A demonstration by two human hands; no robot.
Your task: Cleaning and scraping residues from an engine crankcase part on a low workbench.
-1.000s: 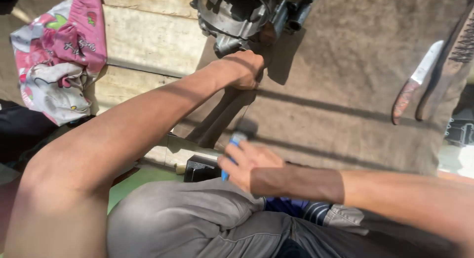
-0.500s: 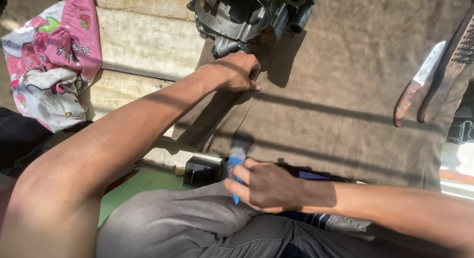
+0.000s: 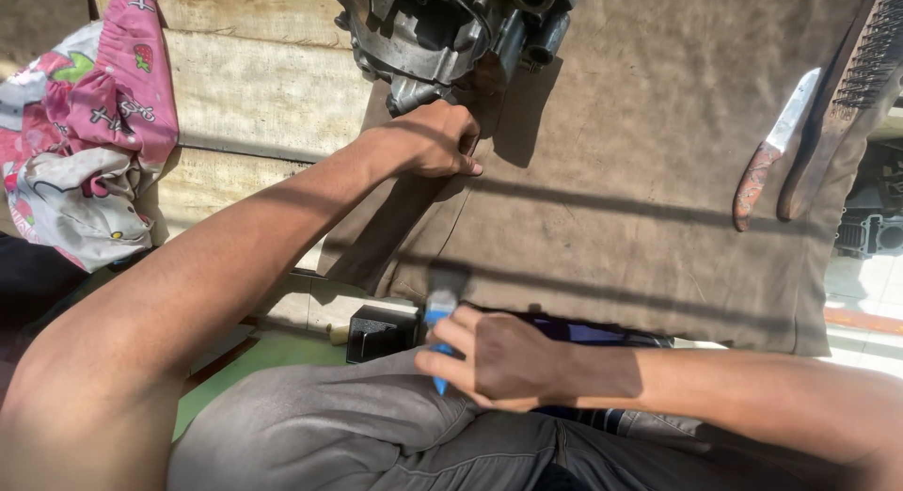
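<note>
A grey metal engine block (image 3: 451,30) stands at the top on a brown cloth (image 3: 640,171). My left hand (image 3: 437,138) reaches up to the block's lower edge, fingers curled on the cloth's corner with the thumb lying flat on it. Over my grey-trousered lap, my right hand (image 3: 503,359) grips a small brush with a blue handle (image 3: 437,314). The brush's grey bristle end points up toward the cloth's near edge.
A knife with a reddish handle (image 3: 771,152) and a wire brush (image 3: 847,87) lie at the cloth's right edge. A pink patterned cloth (image 3: 85,143) is bunched at left on the wooden boards (image 3: 263,87). A small black box (image 3: 376,331) sits by my knee.
My right hand has drawn the blue brush down and back toward my lap. My left hand stays at the engine block.
</note>
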